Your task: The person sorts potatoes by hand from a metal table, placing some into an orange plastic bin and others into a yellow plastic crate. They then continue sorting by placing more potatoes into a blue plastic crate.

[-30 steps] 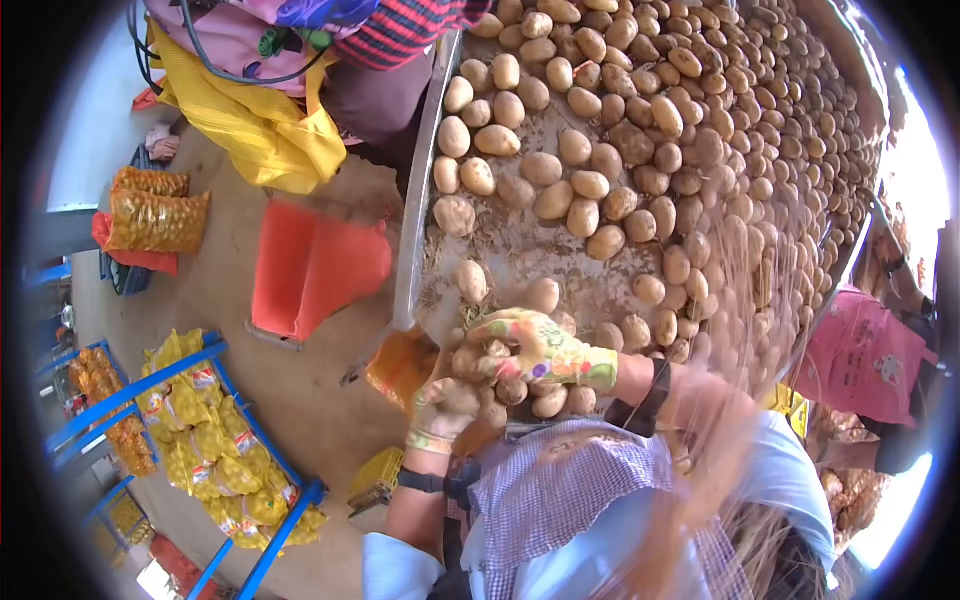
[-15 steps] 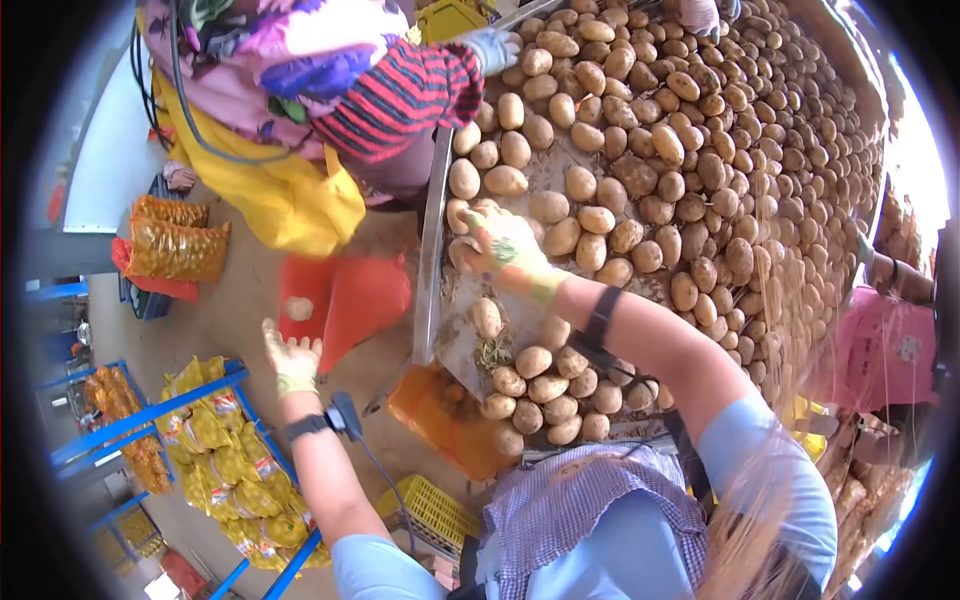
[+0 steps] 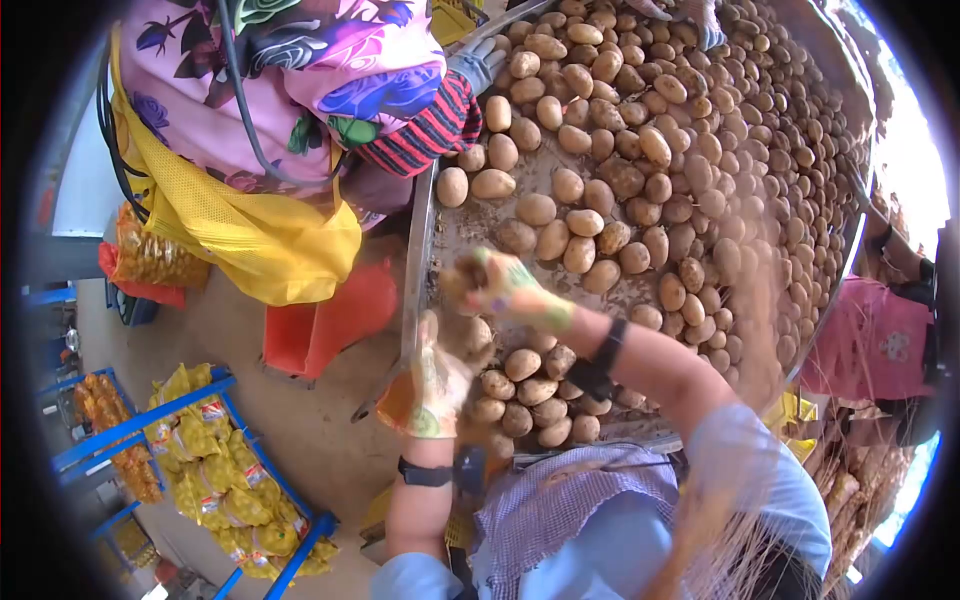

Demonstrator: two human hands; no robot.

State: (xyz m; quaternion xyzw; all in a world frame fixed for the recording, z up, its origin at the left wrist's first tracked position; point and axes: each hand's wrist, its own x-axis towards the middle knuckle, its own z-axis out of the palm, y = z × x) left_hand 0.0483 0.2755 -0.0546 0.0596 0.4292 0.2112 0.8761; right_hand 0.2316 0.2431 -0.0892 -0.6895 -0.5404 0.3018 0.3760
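My right hand (image 3: 515, 292), in a pale stained glove, is closed around a potato (image 3: 468, 280) above the near left part of the metal sorting table (image 3: 412, 285). Motion blurs that potato. At the table's left rim is my gloved left hand (image 3: 440, 392), its fingers stretched out and no object visible in them. Just beside its fingers lies a loose potato (image 3: 478, 334), partly blurred. A cluster of potatoes (image 3: 537, 390) rests on the table close to my body, and a large heap of potatoes (image 3: 690, 170) covers the far and right parts.
A co-worker in a floral top (image 3: 330, 70) stands at the upper left, with a gloved hand (image 3: 478, 65) at the table. On the floor is a red container (image 3: 335, 318). Filled yellow net bags (image 3: 225, 470) sit in a blue-framed rack (image 3: 150, 425) at the lower left.
My left hand has swung right from above the floor to the table's rim. The potato in the air near the red container is gone from sight. My right hand has come nearer me, holding a potato.
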